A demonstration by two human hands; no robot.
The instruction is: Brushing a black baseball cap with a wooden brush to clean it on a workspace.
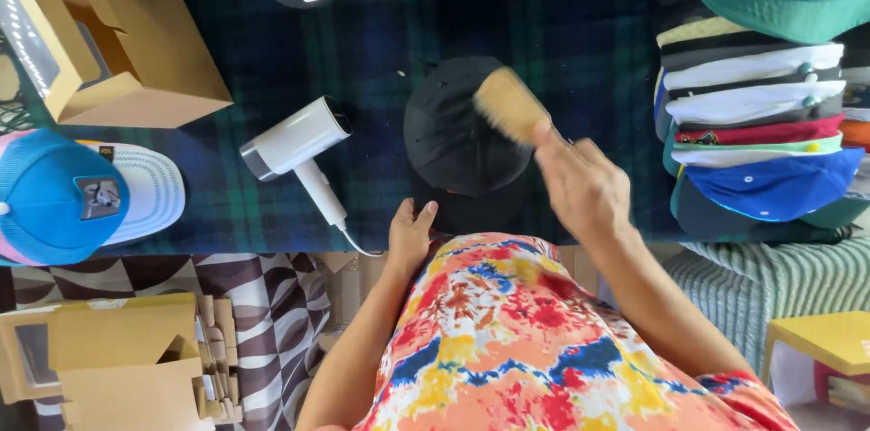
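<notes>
The right hand [580,182] is closed around a wooden brush [510,105], whose bristle head rests on the crown of a black cap [453,136]. The left hand [410,233] lies flat with fingers loosely spread, at the near edge of the worktop [562,23], touching the cap's brim side. The cap sits near the middle of the near edge, on a dark plaid cover. Just left of it lies a white hair dryer [299,145]. An open cardboard box [109,41] occupies the far left corner. A stack of caps [757,123] lines the right edge.
</notes>
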